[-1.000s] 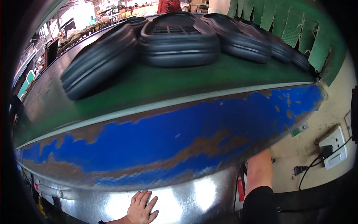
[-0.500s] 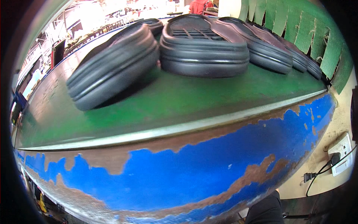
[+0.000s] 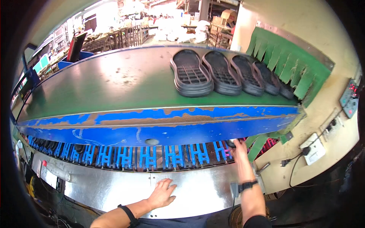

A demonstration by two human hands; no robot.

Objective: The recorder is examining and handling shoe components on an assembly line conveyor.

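My left hand [image 3: 161, 193] is open, fingers spread, over the shiny metal ledge [image 3: 114, 192] at the front. My right hand [image 3: 239, 152] reaches below the blue beam [image 3: 186, 131], beside the blue slatted rack [image 3: 175, 156]. Its fingers close around a small dark object [image 3: 231, 143], mostly hidden under the beam, whose kind I cannot make out. Above the beam, several black shoe soles lie in a row on the green conveyor belt [image 3: 110, 93]; the leftmost shoe sole [image 3: 192, 74] shows its gridded hollow side facing up.
Green strip curtains [image 3: 300, 74] hang at the belt's right end, with shorter strips [image 3: 258, 146] beside my right hand. A wall socket [image 3: 313, 148] with plugs and a control panel [image 3: 349, 98] are at the right. Dark pieces [image 3: 80, 148] sit in the rack at left.
The view has pulled back from the belt, so the soles look smaller and farther off. Both hands, the ledge and the lower rack have come into sight.
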